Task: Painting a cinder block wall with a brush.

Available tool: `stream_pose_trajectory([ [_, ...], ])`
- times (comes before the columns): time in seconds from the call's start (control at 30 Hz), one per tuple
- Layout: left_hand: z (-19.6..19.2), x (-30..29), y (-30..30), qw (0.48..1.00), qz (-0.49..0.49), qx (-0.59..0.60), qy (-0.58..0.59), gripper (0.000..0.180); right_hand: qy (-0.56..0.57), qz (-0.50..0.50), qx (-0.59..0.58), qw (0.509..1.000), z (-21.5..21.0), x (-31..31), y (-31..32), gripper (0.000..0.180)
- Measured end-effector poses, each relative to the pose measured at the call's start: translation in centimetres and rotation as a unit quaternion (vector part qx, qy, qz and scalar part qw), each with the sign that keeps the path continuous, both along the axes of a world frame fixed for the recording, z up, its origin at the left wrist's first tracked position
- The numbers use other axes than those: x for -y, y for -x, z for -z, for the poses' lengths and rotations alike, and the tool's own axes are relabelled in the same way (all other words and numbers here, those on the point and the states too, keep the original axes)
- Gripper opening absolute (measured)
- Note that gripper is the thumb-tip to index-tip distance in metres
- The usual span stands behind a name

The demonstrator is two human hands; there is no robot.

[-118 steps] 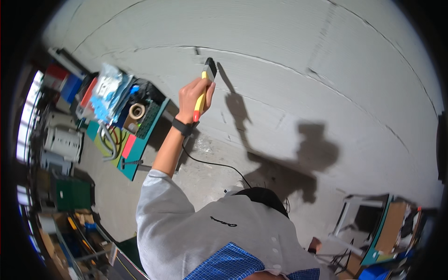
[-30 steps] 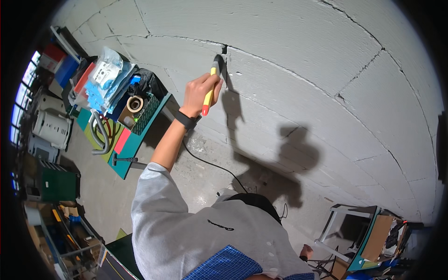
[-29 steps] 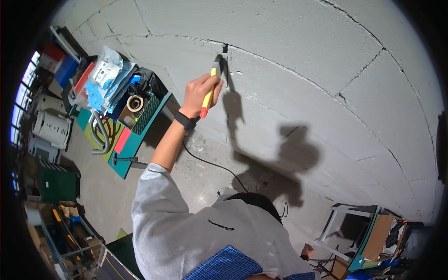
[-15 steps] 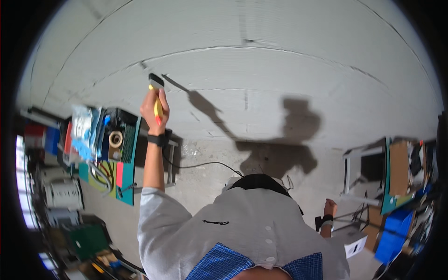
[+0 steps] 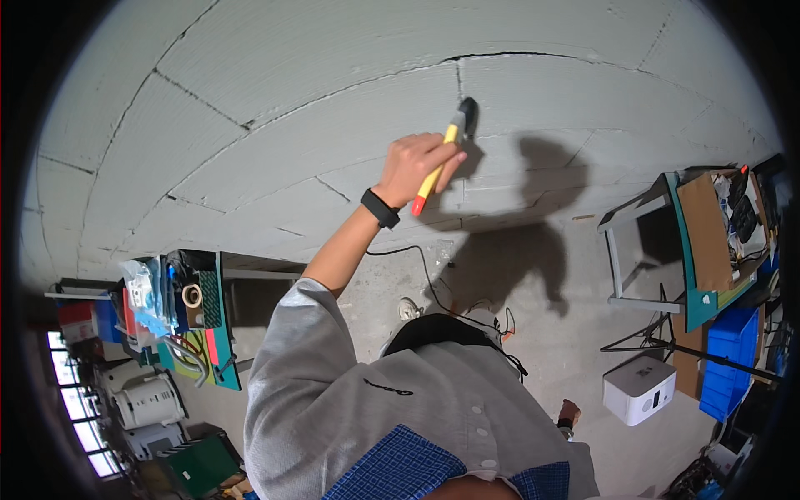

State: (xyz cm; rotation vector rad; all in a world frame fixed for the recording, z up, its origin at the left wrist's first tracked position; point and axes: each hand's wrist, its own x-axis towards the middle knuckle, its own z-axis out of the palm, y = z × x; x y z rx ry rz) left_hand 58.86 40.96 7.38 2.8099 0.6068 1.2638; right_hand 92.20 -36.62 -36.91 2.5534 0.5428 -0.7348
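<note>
Yellow-and-red-handled brush (image 5: 442,162), dark bristle head against grey block wall (image 5: 275,108): light, stiff, slim. Your left hand (image 5: 415,167) clenches mid-handle; grip there. Right hand unseen.

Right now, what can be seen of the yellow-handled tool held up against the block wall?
The tool has a slim yellow handle with a red butt end and a dark head at the top; it looks like a small hammer or brush, the picture cannot settle which. It slants up to the right. The left hand grips it mid-handle, red end sticking out below. Its head lies at a joint in the grey block wall; contact cannot be confirmed.
</note>
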Motion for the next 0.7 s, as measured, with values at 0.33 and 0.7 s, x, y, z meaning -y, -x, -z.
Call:
stream_pose_trajectory([
  [0.33,-1.1,4.6,11.1,0.955,-0.292,0.039,-0.028,0.011,-0.314,0.147,-0.094,0.933,-7.8,-18.6,-3.5,0.028],
  [0.7,-2.4,3.4,4.0,0.987,-0.160,-0.005,-0.032,0.014,-0.461,0.069,-0.109,0.878,-10.2,-31.2,-8.9,0.022],
])
